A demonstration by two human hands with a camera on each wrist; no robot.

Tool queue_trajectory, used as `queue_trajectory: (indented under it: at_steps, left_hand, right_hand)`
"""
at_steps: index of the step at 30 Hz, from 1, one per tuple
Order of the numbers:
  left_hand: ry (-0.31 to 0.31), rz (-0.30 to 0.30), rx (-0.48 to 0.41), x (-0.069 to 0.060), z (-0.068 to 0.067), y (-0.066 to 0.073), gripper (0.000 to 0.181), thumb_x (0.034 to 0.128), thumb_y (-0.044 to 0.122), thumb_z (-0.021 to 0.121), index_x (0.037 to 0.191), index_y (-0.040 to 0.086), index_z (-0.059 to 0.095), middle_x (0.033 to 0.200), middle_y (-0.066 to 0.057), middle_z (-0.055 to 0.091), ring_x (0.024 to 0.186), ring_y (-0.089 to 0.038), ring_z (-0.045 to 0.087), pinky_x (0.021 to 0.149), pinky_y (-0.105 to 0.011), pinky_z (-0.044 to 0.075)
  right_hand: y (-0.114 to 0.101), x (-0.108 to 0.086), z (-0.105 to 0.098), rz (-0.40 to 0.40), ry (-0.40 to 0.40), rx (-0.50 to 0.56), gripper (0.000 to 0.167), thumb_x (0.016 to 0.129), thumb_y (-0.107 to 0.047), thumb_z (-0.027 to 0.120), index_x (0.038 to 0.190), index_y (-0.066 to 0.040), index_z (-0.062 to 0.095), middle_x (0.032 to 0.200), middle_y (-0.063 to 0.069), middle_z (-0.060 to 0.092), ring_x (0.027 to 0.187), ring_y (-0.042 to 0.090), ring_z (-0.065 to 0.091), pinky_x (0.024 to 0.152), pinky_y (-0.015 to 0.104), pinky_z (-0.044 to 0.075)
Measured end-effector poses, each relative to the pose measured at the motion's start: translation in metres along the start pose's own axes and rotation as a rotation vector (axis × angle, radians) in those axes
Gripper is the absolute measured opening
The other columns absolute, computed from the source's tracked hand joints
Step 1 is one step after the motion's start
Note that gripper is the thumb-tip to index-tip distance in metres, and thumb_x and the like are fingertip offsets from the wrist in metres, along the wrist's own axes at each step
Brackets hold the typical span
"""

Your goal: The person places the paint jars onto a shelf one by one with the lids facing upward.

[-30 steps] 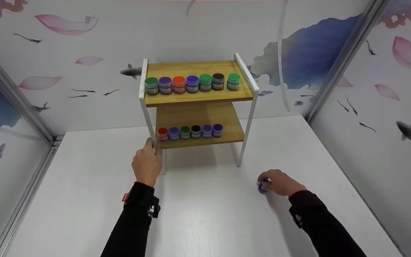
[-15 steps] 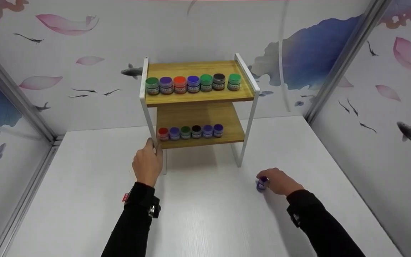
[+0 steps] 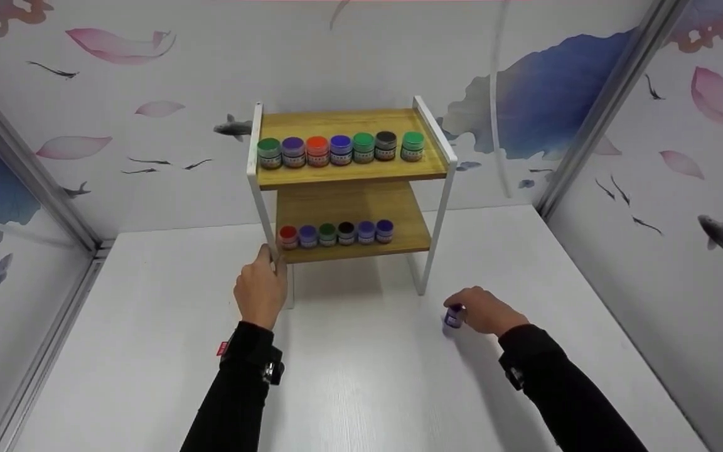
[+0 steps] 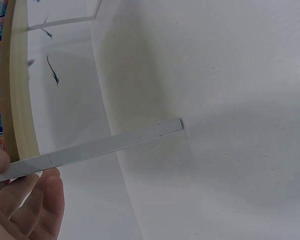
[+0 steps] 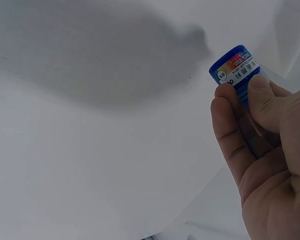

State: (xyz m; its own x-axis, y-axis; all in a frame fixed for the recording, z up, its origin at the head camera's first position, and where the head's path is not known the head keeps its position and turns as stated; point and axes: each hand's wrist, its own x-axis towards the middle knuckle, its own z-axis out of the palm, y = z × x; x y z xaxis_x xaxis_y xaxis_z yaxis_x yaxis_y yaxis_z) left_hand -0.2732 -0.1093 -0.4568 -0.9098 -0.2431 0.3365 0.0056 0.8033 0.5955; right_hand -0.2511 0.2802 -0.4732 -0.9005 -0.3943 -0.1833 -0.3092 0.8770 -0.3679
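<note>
My right hand pinches a small paint jar between thumb and fingers, a little above the white table. In the right wrist view the jar shows a printed label and a blue end, and it is tilted. My left hand holds the front left leg of a two-tier rack at the height of its lower shelf. Several paint jars with red, purple, green and black lids line that shelf's front. On the upper shelf stands another row of jars.
The rack's white frame stands on the white table near the back wall. A printed side wall rises at the right, and another wall at the left.
The right hand has lifted the paint jar off the table and moved slightly left and toward the rack. The left hand stays on the rack's leg.
</note>
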Motion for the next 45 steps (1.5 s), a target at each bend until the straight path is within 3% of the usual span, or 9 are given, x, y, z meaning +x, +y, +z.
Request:
queue_trajectory:
  at_steps: [17,27,37,45]
  left_hand:
    - [0.033,0.028,-0.016,-0.001,0.001,-0.001,0.021,0.0963,0.023,0.059,0.103,0.004,0.063,0.082,-0.017,0.072,0.061,-0.028,0.065,0.05,-0.042,0.048]
    - [0.036,0.024,-0.019,-0.001,0.0,0.0,0.019,0.0963,0.023,0.059,0.101,0.005,0.063,0.078,-0.016,0.071,0.056,-0.023,0.056,0.048,-0.038,0.044]
    - [0.041,0.027,-0.01,-0.001,0.0,0.0,0.019,0.0962,0.023,0.058,0.101,0.005,0.063,0.08,-0.015,0.072,0.055,-0.021,0.052,0.047,-0.037,0.043]
    - [0.024,0.011,-0.007,-0.001,-0.002,0.001,0.02,0.0963,0.023,0.058,0.104,0.005,0.063,0.085,-0.016,0.073,0.058,-0.022,0.055,0.05,-0.038,0.045]
  right_hand:
    - [-0.017,0.012,-0.015,-0.034,-0.019,-0.019,0.031,0.091,0.006,0.057,0.118,-0.002,0.069,0.111,0.014,0.071,0.107,0.028,0.064,0.095,0.046,0.05]
    - [-0.038,0.021,-0.039,-0.025,-0.048,-0.065,0.031,0.091,0.004,0.058,0.119,-0.005,0.069,0.11,0.012,0.071,0.103,0.025,0.065,0.094,0.046,0.051]
    - [-0.064,0.026,-0.064,-0.088,-0.016,-0.096,0.03,0.091,0.004,0.059,0.117,-0.006,0.07,0.105,0.012,0.073,0.094,0.021,0.067,0.088,0.043,0.055]
    - [-0.081,0.033,-0.083,-0.021,-0.021,-0.109,0.029,0.095,-0.005,0.059,0.122,-0.009,0.067,0.113,0.012,0.07,0.097,0.023,0.065,0.094,0.046,0.052]
